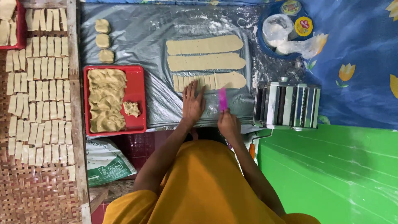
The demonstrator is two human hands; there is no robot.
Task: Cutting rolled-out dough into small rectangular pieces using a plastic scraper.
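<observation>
Where nearest dough strip (209,81) lies mid-frame, partly cut (small pieces at its left) | left hand (192,103) flat, fingers spread, pressing it | right hand (229,123) closed around pink cutter (222,99), just right.

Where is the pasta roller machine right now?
In the head view the metal pasta roller machine stands right of the plastic-covered work surface, beside the right hand holding a pink cutter, just below the blue bowl.
</observation>
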